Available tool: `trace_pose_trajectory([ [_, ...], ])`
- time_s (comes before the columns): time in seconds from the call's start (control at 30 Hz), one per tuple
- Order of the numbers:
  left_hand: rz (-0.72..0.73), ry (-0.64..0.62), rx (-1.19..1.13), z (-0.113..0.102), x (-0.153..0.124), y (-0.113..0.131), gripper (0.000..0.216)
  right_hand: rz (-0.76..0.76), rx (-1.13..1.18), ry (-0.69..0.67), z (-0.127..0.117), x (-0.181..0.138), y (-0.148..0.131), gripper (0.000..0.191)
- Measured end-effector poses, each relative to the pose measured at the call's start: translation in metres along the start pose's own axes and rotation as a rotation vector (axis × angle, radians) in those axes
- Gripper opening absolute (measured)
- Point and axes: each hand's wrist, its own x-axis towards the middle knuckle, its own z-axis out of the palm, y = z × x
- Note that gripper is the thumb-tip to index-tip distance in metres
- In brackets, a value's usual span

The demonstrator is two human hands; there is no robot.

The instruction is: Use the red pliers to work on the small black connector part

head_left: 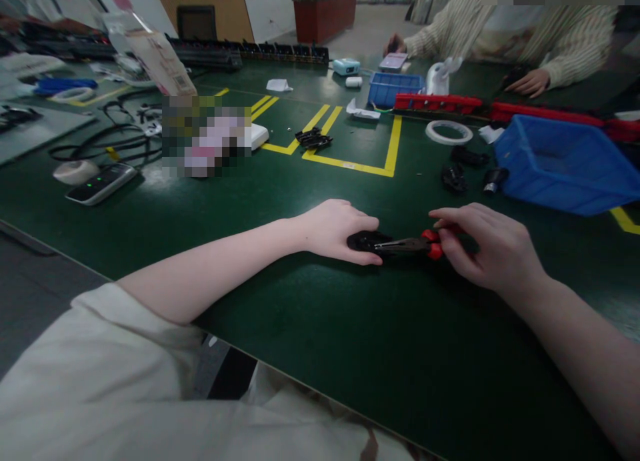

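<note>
My left hand (337, 231) rests low over the green table, its thumb and fingers closed round a small black part (369, 241). Long-nosed pliers (407, 246) with red grips reach from the right, their metal jaws at the black part. Whether the jaws bite on it is too small to tell. Around the pliers' red handles, the fingers of my right hand (493, 244) are closed; most of the handles are hidden. Dark loose pieces (454, 178) lie beyond my right hand, and a small pile of black parts (313, 139) lies farther off, by the yellow tape lines.
A blue bin (565, 197) stands at right, near a tape roll (449, 133) and red strips (437, 103). Farther back is a small blue basket (395, 87). At left are a handheld device (103, 183), black cables (90, 137) and a bottle (163, 64). Another person's hand (530, 83) is across the table.
</note>
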Motion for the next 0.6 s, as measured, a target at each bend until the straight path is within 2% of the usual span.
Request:
trace_pose_trajectory([
  [0.23,0.000,-0.005,-0.007,-0.0006,-0.0003,-0.0001,0.043,0.009,-0.008,0.012,0.0011,-0.0004,-0.0037,0.044],
  [0.6,-0.003,-0.011,0.000,-0.0010,0.0000,0.0001,0.043,0.028,-0.007,0.015,0.0014,0.0005,-0.0036,0.044],
])
